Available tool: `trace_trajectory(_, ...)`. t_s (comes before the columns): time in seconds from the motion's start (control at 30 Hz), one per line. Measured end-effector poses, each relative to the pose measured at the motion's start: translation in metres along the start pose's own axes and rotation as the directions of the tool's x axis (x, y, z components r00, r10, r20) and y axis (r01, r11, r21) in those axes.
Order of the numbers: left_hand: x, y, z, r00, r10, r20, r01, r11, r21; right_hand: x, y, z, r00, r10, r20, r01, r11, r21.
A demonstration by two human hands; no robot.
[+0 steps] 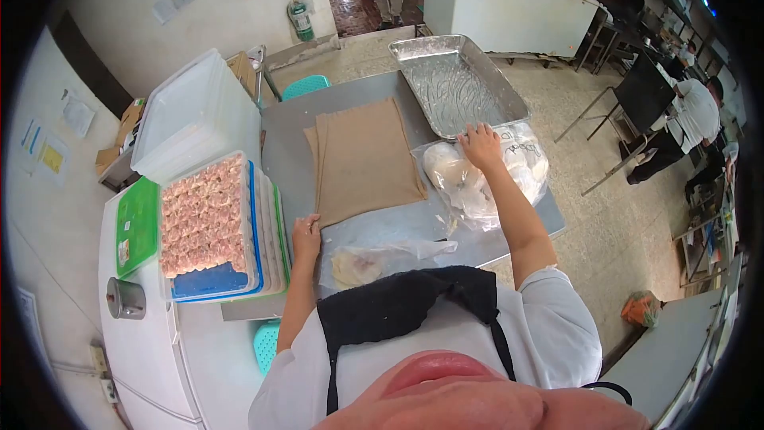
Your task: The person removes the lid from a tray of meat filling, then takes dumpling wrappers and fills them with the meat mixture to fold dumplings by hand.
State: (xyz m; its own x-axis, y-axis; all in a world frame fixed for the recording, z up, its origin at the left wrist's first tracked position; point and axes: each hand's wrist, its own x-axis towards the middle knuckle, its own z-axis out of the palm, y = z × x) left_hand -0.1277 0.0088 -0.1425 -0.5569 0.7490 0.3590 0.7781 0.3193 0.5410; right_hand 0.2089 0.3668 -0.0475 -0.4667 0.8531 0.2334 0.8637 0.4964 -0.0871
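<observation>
A folded beige cloth (366,163) lies flat on the grey metal table (286,135). My left hand (306,239) is at its near left corner by the table's edge, fingers curled in and closed on the cloth. Over on the right, my right hand (481,146) is open, its fingers spread at the near rim of a large metal tray (458,84). Beneath that hand is a clear plastic bag (454,179) of whitish round lumps, with writing on it. A smaller clear bag (358,265) with pale contents lies close to my apron.
Stacked containers with a tray of raw minced meat portions (203,219) on top stand at left. Behind them are translucent bins (187,111), and a metal pot (126,299) sits nearby. A white chest freezer (509,8) is beyond. A person (692,115) bends at far right.
</observation>
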Motion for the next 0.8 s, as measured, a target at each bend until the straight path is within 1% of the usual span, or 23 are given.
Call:
trace_trajectory(0.03,-0.002,0.002,0.000,1.000,-0.009,-0.014,0.009,0.999,-0.032,-0.002,0.000,0.002,0.998,-0.027,-0.055,0.028,1.000,0.008)
trace_trajectory(0.07,-0.003,0.004,0.000,0.999,-0.020,-0.028,0.018,0.998,-0.065,-0.003,0.001,0.005,0.998,-0.033,-0.058,0.033,0.999,0.010)
trace_trajectory(0.1,-0.004,0.011,-0.002,0.999,-0.023,-0.032,0.021,0.998,-0.062,-0.005,0.003,0.008,0.993,-0.062,-0.102,0.065,0.997,0.029)
trace_trajectory(0.13,-0.006,0.018,-0.006,0.998,-0.067,0.000,0.067,0.993,-0.102,-0.006,0.004,0.011,0.985,-0.089,-0.146,0.096,0.994,0.047)
trace_trajectory(0.17,-0.006,0.025,-0.011,0.993,-0.108,0.035,0.112,0.984,-0.140,-0.007,0.004,0.014,0.985,-0.092,-0.146,0.100,0.994,0.049)
trace_trajectory(0.2,-0.007,0.024,-0.011,0.993,-0.110,0.035,0.113,0.984,-0.138,-0.009,0.005,0.016,0.975,-0.113,-0.194,0.127,0.990,0.064)
trace_trajectory(0.23,-0.008,0.024,-0.012,0.996,-0.069,0.054,0.074,0.992,-0.098,-0.011,0.005,0.017,0.962,-0.130,-0.242,0.153,0.985,0.077)
trace_trajectory(0.27,-0.009,0.023,-0.013,0.997,-0.027,0.075,0.031,0.998,-0.059,-0.012,0.006,0.018,0.962,-0.129,-0.242,0.151,0.986,0.077)
trace_trajectory(0.3,-0.010,0.025,-0.016,0.997,-0.024,0.075,0.029,0.998,-0.061,-0.012,0.005,0.017,0.960,-0.131,-0.245,0.160,0.982,0.099)
trace_trajectory(0.37,-0.011,0.027,-0.021,0.991,-0.011,0.134,0.022,0.996,-0.085,-0.013,0.005,0.014,0.958,-0.135,-0.253,0.169,0.979,0.117)
trace_trajectory(0.4,-0.013,0.023,-0.020,0.991,-0.010,0.132,0.022,0.996,-0.088,-0.016,0.003,0.008,0.976,-0.128,-0.176,0.152,0.980,0.131)
trace_trajectory(0.43,-0.014,0.017,-0.017,0.994,0.041,0.099,-0.034,0.997,-0.076,-0.020,-0.003,-0.004,0.988,-0.122,-0.098,0.136,0.980,0.143)
trace_trajectory(0.47,-0.015,0.012,-0.013,0.993,0.093,0.067,-0.089,0.994,-0.061,-0.027,-0.011,-0.013,0.987,-0.125,-0.100,0.139,0.980,0.140)
trace_trajectory(0.53,-0.015,0.011,-0.010,0.996,0.076,0.048,-0.074,0.996,-0.055,-0.047,-0.043,-0.037,0.907,-0.245,-0.342,0.296,0.950,0.104)
trace_trajectory(0.6,-0.014,0.014,-0.007,0.998,0.058,0.034,-0.056,0.997,-0.050,-0.061,-0.076,-0.034,0.813,-0.380,-0.441,0.505,0.837,0.211)
trace_trajectory(0.63,-0.013,0.015,-0.007,0.997,0.076,-0.002,-0.076,0.997,-0.031,-0.070,-0.090,-0.027,0.806,-0.497,-0.321,0.577,0.780,0.243)
trace_trajectory(0.67,-0.011,0.017,-0.007,0.995,0.095,-0.036,-0.096,0.995,-0.010,-0.078,-0.103,-0.017,0.771,-0.605,-0.199,0.636,0.717,0.287)
trace_trajectory(0.7,-0.009,0.016,-0.007,0.995,0.095,-0.031,-0.096,0.995,-0.011,-0.088,-0.117,-0.007,0.774,-0.602,-0.195,0.632,0.719,0.290)
trace_trajectory(0.77,-0.004,0.013,-0.008,0.996,0.091,-0.026,-0.091,0.996,0.008,-0.106,-0.136,0.010,0.713,-0.681,-0.168,0.699,0.671,0.247)
trace_trajectory(0.8,0.000,0.012,-0.008,0.995,0.092,-0.025,-0.092,0.996,0.008,-0.108,-0.136,0.023,0.714,-0.679,-0.169,0.698,0.672,0.248)
